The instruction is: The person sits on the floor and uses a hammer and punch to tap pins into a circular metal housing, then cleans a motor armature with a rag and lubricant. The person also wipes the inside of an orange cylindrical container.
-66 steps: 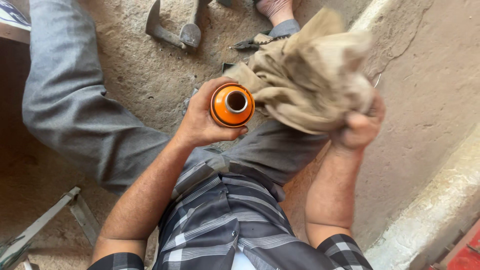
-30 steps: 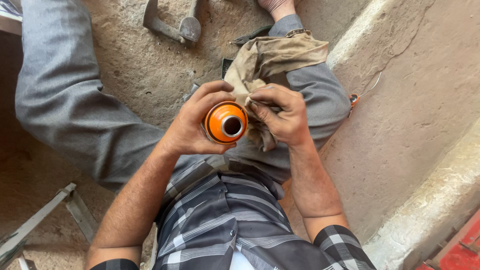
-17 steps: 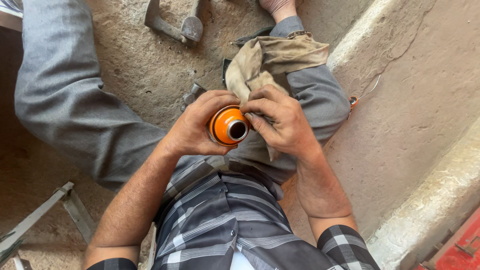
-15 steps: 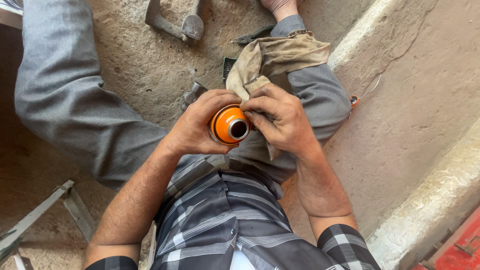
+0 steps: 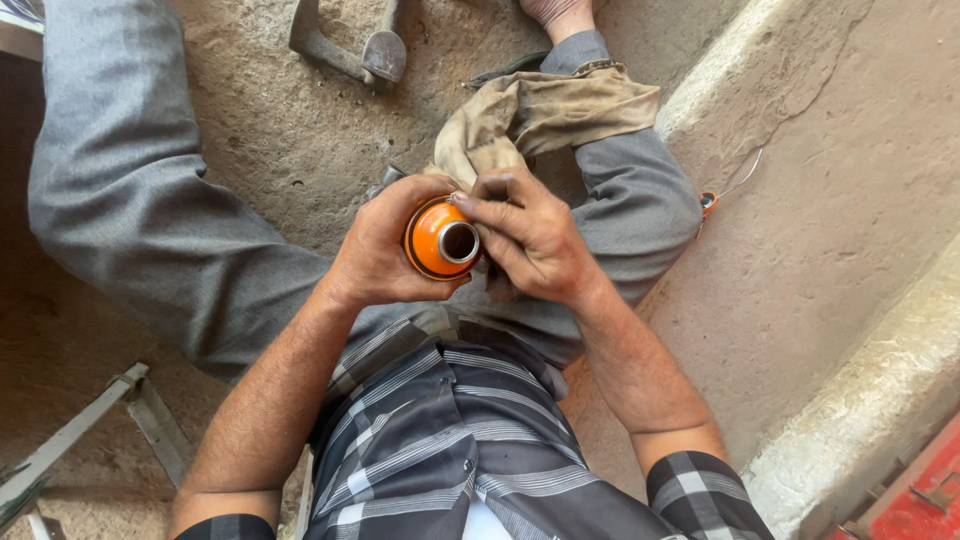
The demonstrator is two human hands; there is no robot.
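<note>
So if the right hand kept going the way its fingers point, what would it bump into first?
The right hand points left, and its fingers already touch the rim of the orange bottle held in the left hand. So it would probably push straight against the bottle.

Orange open-mouthed bottle (image 5: 440, 238), upright, gripped

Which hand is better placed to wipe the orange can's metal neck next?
Right, probably. The right hand has its fingertips at the metal neck of the orange cylindrical can, with the tan cloth rag just beyond. The left hand is wrapped around the can, steadying it.
</note>
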